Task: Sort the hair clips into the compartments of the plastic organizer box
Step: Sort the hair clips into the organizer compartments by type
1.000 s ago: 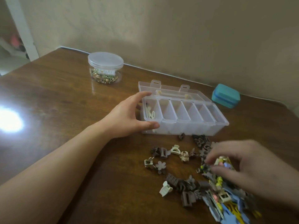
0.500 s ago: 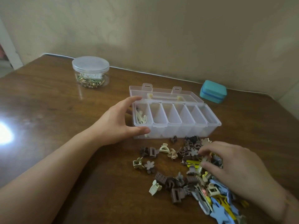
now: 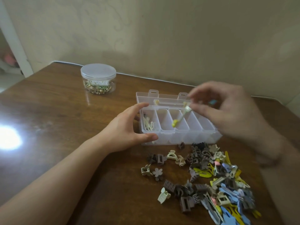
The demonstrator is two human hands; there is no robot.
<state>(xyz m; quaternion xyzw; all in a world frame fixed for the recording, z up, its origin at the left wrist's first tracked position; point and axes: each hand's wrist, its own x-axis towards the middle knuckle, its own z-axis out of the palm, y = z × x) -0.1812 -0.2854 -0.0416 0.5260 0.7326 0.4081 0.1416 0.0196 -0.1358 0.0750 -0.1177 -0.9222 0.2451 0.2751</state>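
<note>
The organizer box [image 3: 177, 124] is sitting mid-table [image 3: 56, 120], its lid [image 3: 164, 99] lying open behind it. The clip pile [image 3: 211, 179] is lying in front of the box, toward the right. A lidded jar [image 3: 98, 78] is standing behind and left (well apart). A few clips [image 3: 148, 125] are lying in the leftmost compartment.

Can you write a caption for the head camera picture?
Right hand lowers a yellow-tipped clip into the organizer box.
</note>
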